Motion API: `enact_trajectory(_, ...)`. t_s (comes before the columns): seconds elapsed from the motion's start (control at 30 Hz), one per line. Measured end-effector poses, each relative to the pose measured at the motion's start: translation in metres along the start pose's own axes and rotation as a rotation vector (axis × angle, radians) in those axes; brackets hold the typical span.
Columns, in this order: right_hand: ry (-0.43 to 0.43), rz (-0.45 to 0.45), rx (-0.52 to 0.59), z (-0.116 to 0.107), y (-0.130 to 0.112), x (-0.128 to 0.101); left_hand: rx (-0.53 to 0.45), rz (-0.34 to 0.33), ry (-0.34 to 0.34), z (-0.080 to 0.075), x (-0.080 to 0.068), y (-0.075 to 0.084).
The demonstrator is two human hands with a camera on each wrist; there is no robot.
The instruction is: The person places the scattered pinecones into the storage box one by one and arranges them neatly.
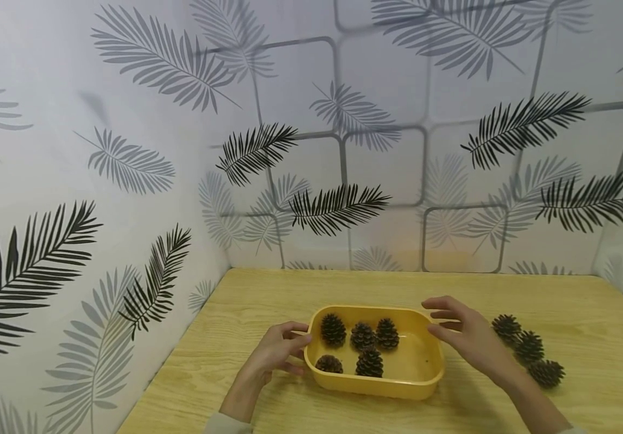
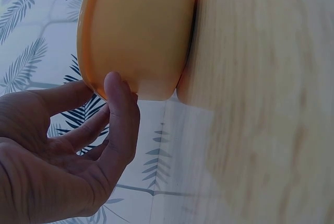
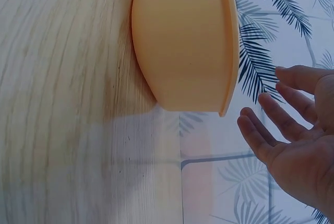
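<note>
A yellow plastic basin [image 1: 376, 386] stands on the table with several brown pine cones [image 1: 333, 330] inside, mostly toward its left and middle. My left hand [image 1: 278, 348] holds the basin's left end, its thumb at the rim and its fingers curled below. In the left wrist view, the left hand [image 2: 68, 151] meets the basin's end wall [image 2: 141, 36]. By the basin's right end hovers my right hand [image 1: 471, 337], fingers spread and holding nothing. The right wrist view shows a gap between the right hand [image 3: 297, 135] and the basin's rim [image 3: 229, 51].
Three more pine cones [image 1: 529, 348] lie in a diagonal row on the wood-grain table [image 1: 257, 295], right of my right hand. Behind and to the left rise pale walls [image 1: 387, 169] printed with feather-like leaves.
</note>
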State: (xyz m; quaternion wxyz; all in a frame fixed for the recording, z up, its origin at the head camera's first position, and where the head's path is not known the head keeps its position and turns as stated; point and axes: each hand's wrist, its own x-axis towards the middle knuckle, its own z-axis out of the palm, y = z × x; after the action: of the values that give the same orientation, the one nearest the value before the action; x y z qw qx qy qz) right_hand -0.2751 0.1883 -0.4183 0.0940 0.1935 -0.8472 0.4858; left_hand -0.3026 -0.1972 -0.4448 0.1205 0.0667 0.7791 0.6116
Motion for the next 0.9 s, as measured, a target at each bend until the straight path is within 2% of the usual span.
enact_trajectory(0.3, 0.0, 0.065, -0.017, -0.011, 0.004, -0.008, -0.001, 0.005, 0.0, 0.0, 0.0, -0.001)
enact_trajectory(0.9, -0.008, 0.055, -0.069, -0.039, 0.021, -0.022, -0.004, -0.001, 0.004, 0.0, 0.001, 0.0)
